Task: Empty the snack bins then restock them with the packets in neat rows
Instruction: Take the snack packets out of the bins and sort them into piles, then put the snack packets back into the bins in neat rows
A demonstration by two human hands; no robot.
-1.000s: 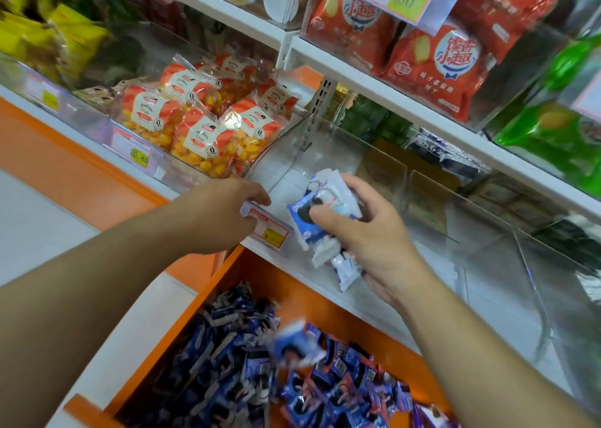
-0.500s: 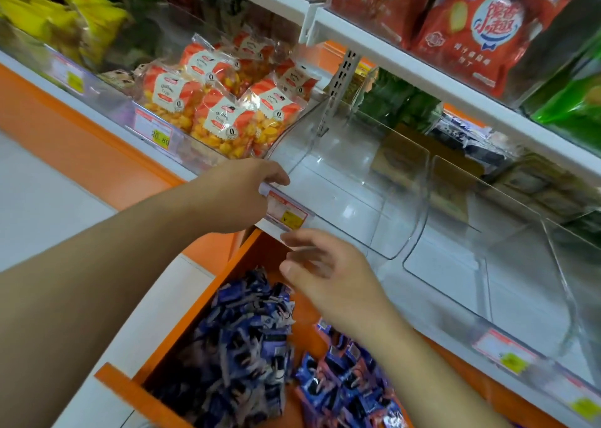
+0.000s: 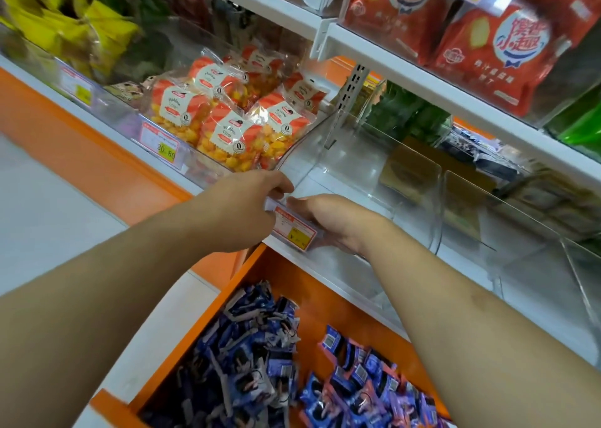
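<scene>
**Spotter:** Where are we on the bin?

**Operator:** I'm looking into the clear acrylic bin (image 3: 374, 167) at twelve o'clock, and I see no packets in it, so emptying looks done. My left hand (image 3: 247, 206) curls over its front lip by the price tag (image 3: 294, 229); my right hand (image 3: 335, 221) grips the same edge just beside it.

**Spotter:** And the stock?

**Operator:** The blue cookie packets (image 3: 253, 356) are heaped in the orange drawer (image 3: 325, 297) at six o'clock. No rows laid yet; restocking is all still ahead, I'd say.
</scene>
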